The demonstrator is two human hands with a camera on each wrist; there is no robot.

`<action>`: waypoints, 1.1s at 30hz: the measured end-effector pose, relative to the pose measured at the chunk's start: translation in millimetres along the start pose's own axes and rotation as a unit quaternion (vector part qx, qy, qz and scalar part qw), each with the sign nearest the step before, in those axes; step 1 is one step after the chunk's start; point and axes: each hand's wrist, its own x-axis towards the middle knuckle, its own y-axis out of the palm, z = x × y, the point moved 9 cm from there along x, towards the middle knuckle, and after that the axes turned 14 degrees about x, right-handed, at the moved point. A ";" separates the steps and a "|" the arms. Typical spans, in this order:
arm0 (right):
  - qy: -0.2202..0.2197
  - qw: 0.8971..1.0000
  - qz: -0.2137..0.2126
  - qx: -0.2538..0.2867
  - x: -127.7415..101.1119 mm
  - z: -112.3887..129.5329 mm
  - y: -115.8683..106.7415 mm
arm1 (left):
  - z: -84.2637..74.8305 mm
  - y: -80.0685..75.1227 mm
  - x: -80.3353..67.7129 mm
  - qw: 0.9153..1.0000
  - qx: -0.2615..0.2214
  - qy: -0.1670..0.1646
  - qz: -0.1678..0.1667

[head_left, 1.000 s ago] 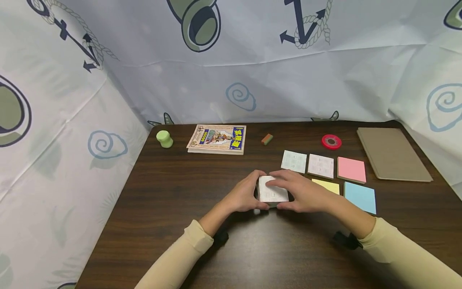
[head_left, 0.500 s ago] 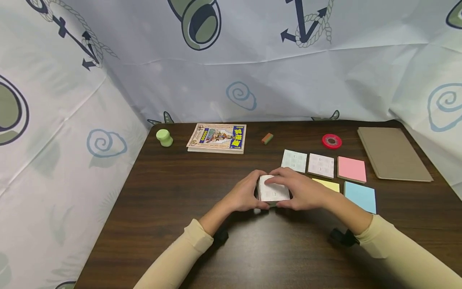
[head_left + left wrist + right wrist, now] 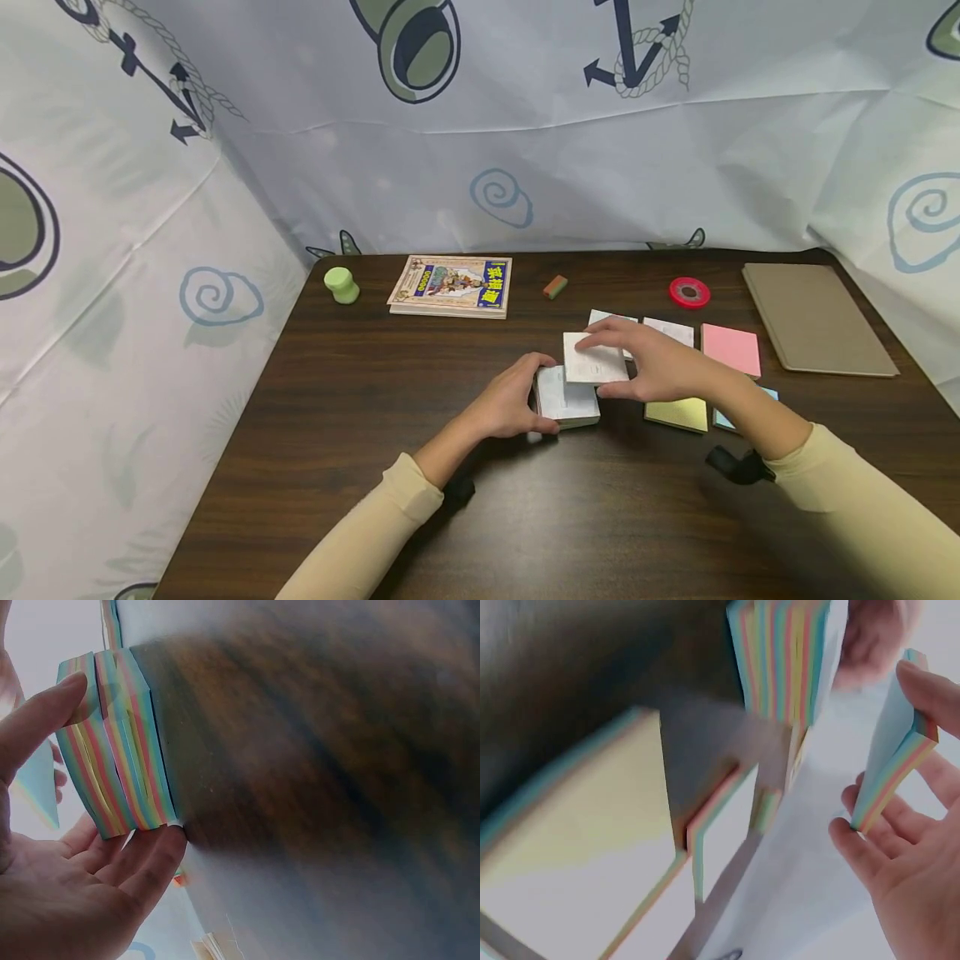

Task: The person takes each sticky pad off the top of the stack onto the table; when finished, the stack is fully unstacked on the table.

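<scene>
My left hand (image 3: 510,402) grips a stack of sticky note pads (image 3: 567,408) by its sides on the table, thumb at the near edge. In the left wrist view, the stack (image 3: 124,765) shows pink, yellow and blue layered edges. Above the stack's far right corner, my right hand (image 3: 660,362) pinches one thin white-topped sticky note pad (image 3: 588,362) between thumb and fingers. The right wrist view shows that lifted pad (image 3: 885,772) apart from the stack (image 3: 780,667). Below my right forearm lie a yellow pad (image 3: 677,414) and a partly hidden blue pad (image 3: 768,393).
Beyond the right hand lie a pink pad (image 3: 731,350) and two whitish pads, one (image 3: 670,332) partly covered. Farther back are a red roll (image 3: 688,292), a tan board (image 3: 817,321), an orange-green block (image 3: 555,287), an illustrated book (image 3: 450,287) and a green knob-shaped object (image 3: 342,285).
The right hand has lifted a pad off the top of the stack and moved it up and to the right. The left hand stays on the stack.
</scene>
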 end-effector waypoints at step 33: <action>0.192 0.977 -0.095 -0.008 47.9 -160.2 -60.5 | 0.1 1.3 0.2 1.000 0.005 0.002 -0.003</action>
